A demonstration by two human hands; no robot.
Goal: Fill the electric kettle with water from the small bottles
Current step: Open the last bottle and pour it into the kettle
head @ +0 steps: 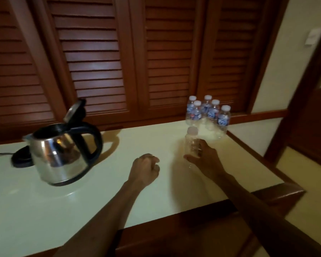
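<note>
steel kettle (pixel 63 153) lid open, 5 btls (pixel 208 114) upright

Premises: likely hotel or guest room. Evidence: dark louvred wooden doors (pixel 100 58) across back wall; pale counter (pixel 44 204) with wood edging; stainless electric kettle (pixel 63 151), lid raised, beside its base (pixel 20 157); cluster of small water bottles (pixel 208 113); wall switch plate (pixel 312 36) on cream wall.

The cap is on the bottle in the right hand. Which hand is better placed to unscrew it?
Probably left. The left hand holds nothing and hovers beside the bottle, which the right hand grips.
</note>
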